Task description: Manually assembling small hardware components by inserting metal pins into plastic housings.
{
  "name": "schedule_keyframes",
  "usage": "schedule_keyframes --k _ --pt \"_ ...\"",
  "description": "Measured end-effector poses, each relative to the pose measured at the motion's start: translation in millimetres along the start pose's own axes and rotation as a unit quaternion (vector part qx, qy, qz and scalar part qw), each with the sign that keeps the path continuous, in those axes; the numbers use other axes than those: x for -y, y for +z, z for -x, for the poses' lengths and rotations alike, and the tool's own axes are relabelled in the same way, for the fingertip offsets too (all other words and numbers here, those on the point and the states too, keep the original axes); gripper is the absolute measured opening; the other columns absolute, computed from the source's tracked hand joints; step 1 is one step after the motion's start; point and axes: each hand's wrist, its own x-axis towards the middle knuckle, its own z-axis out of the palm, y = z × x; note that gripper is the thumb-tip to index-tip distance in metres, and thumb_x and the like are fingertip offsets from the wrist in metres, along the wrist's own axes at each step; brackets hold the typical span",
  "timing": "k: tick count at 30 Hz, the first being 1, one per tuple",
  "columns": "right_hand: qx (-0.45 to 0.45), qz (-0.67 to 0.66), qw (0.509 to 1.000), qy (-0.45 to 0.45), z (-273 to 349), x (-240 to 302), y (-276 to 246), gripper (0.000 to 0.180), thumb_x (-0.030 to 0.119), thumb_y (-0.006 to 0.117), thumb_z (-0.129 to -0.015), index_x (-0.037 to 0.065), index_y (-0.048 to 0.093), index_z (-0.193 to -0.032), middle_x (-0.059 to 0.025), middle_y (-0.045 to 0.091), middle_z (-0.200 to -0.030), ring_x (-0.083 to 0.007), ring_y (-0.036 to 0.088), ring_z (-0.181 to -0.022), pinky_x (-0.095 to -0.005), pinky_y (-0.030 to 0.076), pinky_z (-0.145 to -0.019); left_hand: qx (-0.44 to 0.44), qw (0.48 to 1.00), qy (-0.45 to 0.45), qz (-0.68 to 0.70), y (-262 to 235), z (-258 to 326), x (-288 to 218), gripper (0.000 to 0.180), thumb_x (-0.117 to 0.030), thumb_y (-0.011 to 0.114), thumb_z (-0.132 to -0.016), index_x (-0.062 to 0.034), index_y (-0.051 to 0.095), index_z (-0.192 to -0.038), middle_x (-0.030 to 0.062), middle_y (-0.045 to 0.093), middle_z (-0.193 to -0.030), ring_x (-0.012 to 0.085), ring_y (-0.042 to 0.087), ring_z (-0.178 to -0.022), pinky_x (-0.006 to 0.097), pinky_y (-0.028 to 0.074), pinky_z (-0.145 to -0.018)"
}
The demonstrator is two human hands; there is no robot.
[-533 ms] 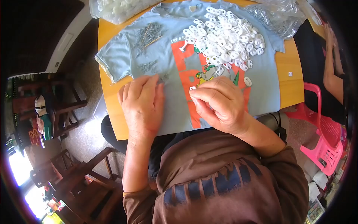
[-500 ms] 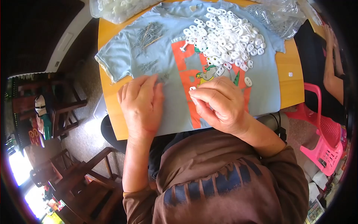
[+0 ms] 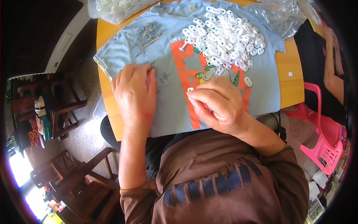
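My right hand (image 3: pixel 220 104) is closed in a pinch over the middle of a light-blue T-shirt (image 3: pixel 169 119) spread on the table. A small white plastic piece (image 3: pixel 190 89) pokes out between its thumb and forefinger. My left hand (image 3: pixel 133 95) rests palm down on the shirt's left part, thumb and fingers drawn together at a small group of thin grey metal pins (image 3: pixel 147 62). Its fingertips are bent down, so whatever they hold is hidden. Several loose pins (image 3: pixel 163 79) lie beside that thumb. Ahead of my right hand spreads a heap of white oval plastic pieces (image 3: pixel 227 39) with holes.
A larger pile of grey pins (image 3: pixel 149 35) with thin sticks lies at the far left of the shirt. Bags of white pieces (image 3: pixel 119 11) and of metal pins (image 3: pixel 278 18) stand along the wooden table's (image 3: pixel 292 87) far edge. A pink plastic chair (image 3: pixel 322 130) and another person's arm (image 3: pixel 332 71) are at right.
My left hand has moved a little left and away from me, onto the small group of pins, its fingers bending down. My right hand keeps its pinch, shifted only slightly.
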Motion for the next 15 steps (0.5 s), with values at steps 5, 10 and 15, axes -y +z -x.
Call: schedule_keyframes --k 5,10,15 --pt "-0.004 -0.002 1.000 0.000 0.6 -0.1 0.5 0.023 -0.003 0.067 -0.063 0.006 0.059 -0.082 -0.0030 0.056 -0.074 -0.0200 0.057 -0.067 -0.0312 0.044 -0.059 -0.002 1.000 0.000 -0.016 3.7 -4.7 3.5 0.007 -0.013 0.061 -0.075 -0.0058 0.060 -0.077 0.0062 0.054 -0.076 0.0249 0.053 -0.075 0.036 0.037 -0.070" --pt "-0.002 0.000 1.000 0.004 1.5 -0.2 0.7 0.023 -0.003 0.067 -0.063 0.007 0.058 -0.081 -0.0026 0.056 -0.075 -0.0200 0.057 -0.068 -0.0310 0.045 -0.060 0.002 1.000 0.016 -0.026 2.6 -0.7 0.8 0.007 -0.013 0.061 -0.074 -0.0067 0.059 -0.076 0.0060 0.054 -0.076 0.0255 0.053 -0.074 0.036 0.037 -0.069" --pt "-0.022 -0.017 0.999 -0.019 1.2 -3.8 2.6 0.027 -0.007 0.067 -0.060 0.004 0.060 -0.084 -0.0046 0.058 -0.072 -0.0191 0.056 -0.061 -0.0290 0.042 -0.053 0.018 1.000 -0.019 -0.012 0.1 -0.3 0.6 0.007 -0.013 0.061 -0.074 -0.0075 0.059 -0.075 0.0061 0.054 -0.076 0.0254 0.053 -0.074 0.036 0.038 -0.069"
